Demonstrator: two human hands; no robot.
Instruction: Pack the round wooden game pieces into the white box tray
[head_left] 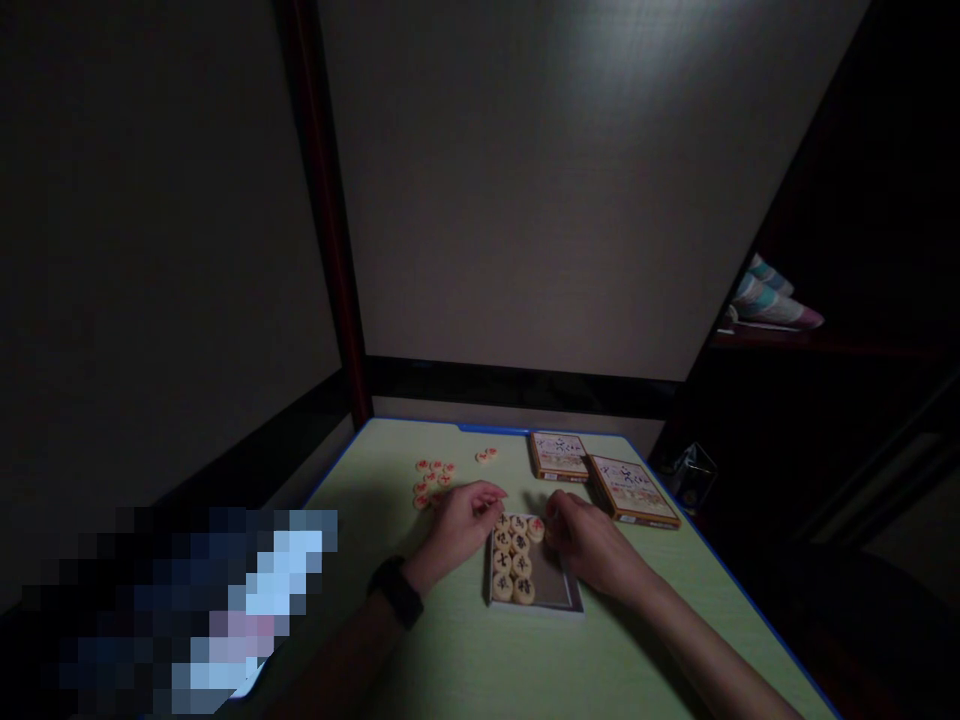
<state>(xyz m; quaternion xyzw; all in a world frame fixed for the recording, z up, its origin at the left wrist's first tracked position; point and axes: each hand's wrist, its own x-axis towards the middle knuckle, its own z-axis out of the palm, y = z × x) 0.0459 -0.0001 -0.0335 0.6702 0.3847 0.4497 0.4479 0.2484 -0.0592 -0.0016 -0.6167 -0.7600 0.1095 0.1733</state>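
A shallow open box (551,585) lies on the table in front of me, with rows of round wooden xiangqi pieces (521,565) in its left part. Most of these carry black characters; one piece with a red character (535,529) sits in the top row. My right hand (581,530) is over the box's far right corner, fingers pinched at the pale edge of another piece, mostly hidden. Beside the far left corner is my left hand (469,515), its fingers curled, thumb and forefinger apart, nothing visible between them. A dark watch (396,592) is on my left wrist.
Loose red-character pieces (431,478) lie beyond my left hand, with two more pieces (486,455) farther back. Two printed boxes (634,488) stand at the back right of the green table (457,660). A pixelated patch (247,610) covers the lower left.
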